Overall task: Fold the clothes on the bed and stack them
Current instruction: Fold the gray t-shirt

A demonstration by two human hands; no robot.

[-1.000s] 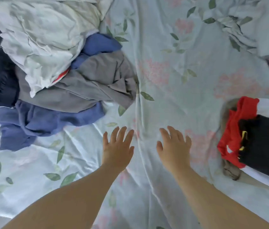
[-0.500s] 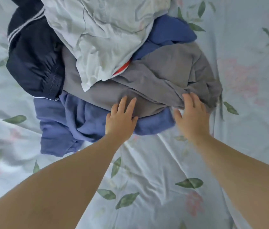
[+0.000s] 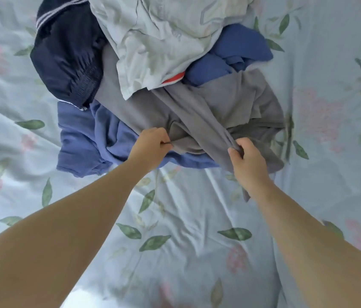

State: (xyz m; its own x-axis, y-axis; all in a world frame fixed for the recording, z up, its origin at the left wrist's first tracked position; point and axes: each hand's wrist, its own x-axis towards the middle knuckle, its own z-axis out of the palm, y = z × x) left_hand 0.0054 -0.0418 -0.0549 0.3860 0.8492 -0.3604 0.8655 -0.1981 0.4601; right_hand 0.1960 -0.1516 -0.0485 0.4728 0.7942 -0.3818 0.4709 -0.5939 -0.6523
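On the bed, at the near edge of a loose heap of clothes, both hands have hold of the same grey garment (image 3: 219, 103); the left hand (image 3: 153, 144) has its fingers curled in, pinching a fold of the grey cloth at its fingertips; the right hand (image 3: 247, 160) has thumb and fingers closed tight round a bunched ridge of it, and that ridge runs taut from the fingers up into the heap. Between the two hands the grey cloth sags in a shallow pocket; a tail of it hangs past the right wrist onto the sheet (image 3: 197, 218). Just under and to the outside of the left fingers lies a crumpled blue garment (image 3: 99, 134), touching the grey one. Beyond the left fingers, further up the heap, sits a dark navy garment (image 3: 64, 61) with a gathered waistband. Beyond both sets of fingers a pale, creased shirt (image 3: 159, 41) lies over the top of the grey cloth; a red strip (image 3: 173, 79) peeps from under its hem. More blue cloth (image 3: 237, 54) shows beyond the right fingers; whether it belongs to the near blue piece I cannot tell. Nothing in the heap is folded yet.
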